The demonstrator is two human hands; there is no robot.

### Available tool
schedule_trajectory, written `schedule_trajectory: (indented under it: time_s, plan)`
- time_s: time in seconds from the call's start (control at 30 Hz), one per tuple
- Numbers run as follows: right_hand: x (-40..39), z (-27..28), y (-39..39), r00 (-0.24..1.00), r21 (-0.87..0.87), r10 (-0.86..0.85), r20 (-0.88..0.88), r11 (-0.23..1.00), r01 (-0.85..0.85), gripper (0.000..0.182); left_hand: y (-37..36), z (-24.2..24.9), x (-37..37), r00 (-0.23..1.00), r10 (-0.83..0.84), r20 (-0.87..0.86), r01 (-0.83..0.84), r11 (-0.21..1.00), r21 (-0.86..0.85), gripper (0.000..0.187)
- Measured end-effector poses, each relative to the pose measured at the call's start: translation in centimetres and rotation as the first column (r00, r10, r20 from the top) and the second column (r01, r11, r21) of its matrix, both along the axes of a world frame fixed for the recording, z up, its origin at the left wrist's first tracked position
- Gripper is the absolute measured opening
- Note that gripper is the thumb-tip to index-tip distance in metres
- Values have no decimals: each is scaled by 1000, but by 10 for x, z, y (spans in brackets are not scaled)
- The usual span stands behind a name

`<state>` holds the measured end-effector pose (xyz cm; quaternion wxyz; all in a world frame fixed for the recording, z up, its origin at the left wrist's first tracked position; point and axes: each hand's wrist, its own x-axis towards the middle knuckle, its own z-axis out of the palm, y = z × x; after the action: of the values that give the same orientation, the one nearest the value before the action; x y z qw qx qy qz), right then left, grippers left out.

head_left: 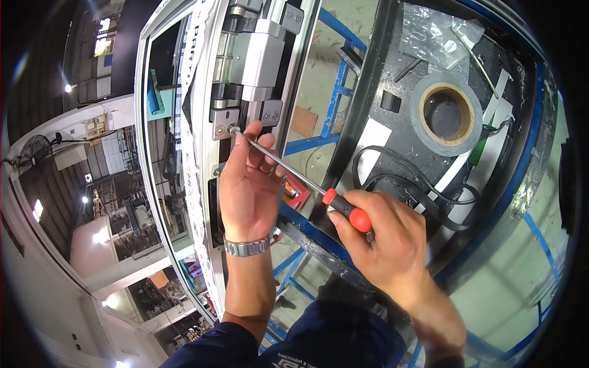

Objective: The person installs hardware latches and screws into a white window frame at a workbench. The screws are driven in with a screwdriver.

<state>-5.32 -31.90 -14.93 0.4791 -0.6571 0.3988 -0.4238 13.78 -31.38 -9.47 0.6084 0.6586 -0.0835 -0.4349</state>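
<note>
My right hand [386, 239] wraps around the red and black handle of a screwdriver [300, 175], whose long metal shaft points up and left. Close to the tip, the thumb and fingers of my left hand [250, 193] are closed around the shaft, palm turned up. A screw [233, 130] stands at the tip, by the lower metal plate of a silver hinge [256, 58]. That hinge is mounted along a light-coloured frame [199, 122] with printed protective film. A metal watch band [246, 247] circles my left wrist.
On the right, a dark tray [389, 64] with blue edges holds a roll of tape [446, 115], a black cord [392, 161], clear plastic bags [432, 34] and white strips. Blue metal supports [334, 92] stand below. A fan [37, 153] is far left.
</note>
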Motion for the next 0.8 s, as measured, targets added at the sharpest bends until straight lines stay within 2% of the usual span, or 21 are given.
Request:
schedule_trajectory:
  time_s: [0.03, 0.2, 0.3, 0.4, 0.5, 0.6, 0.63, 0.67, 0.7, 0.8]
  plan:
    - [-1, -1, 0, 1000, -22, 10, -10, 1000, -10, 29, 0, 0, -4, 998, 1, 63, -2, 1000, 28, 30]
    - [-2, -1, -3, 999, -168, 4, -42, 986, -11, 33, 5, -2, 6, 999, -3, 48, 3, 1000, -2, 23]
    - [-4, 5, 1, 990, 166, 66, 124, 982, -87, 34, 5, -5, 8, 999, -10, 31, 11, 999, -42, 21]
    - [-6, 17, 2, 985, 282, 7, 170, 958, -56, 32, 6, -7, 9, 1000, -6, 26, 8, 998, -68, 20]
    - [-6, 19, 1, 950, 513, 95, 296, 824, -242, 31, 2, -6, 4, 998, 10, 63, -8, 999, -41, 19]
    - [-16, 43, -10, 929, 680, -7, 370, 683, -266, 28, -2, -5, 0, 997, 26, 70, -23, 999, -34, 18]
    - [-18, 39, -10, 960, 437, 57, 274, 882, -177, 28, -2, -4, 1, 997, 32, 65, -30, 999, -35, 18]
    - [-21, 29, -12, 984, 132, 85, 159, 986, -106, 29, -1, -4, 3, 999, 27, 40, -25, 998, -53, 18]
    - [-24, 19, -15, 997, -198, 72, 41, 978, -63, 30, 1, -5, 7, 1000, 24, 16, -23, 997, -73, 19]
    - [-31, 15, -12, 992, -495, 92, -89, 860, -124, 32, 7, -9, 14, 999, -26, -24, 24, 994, -108, 20]
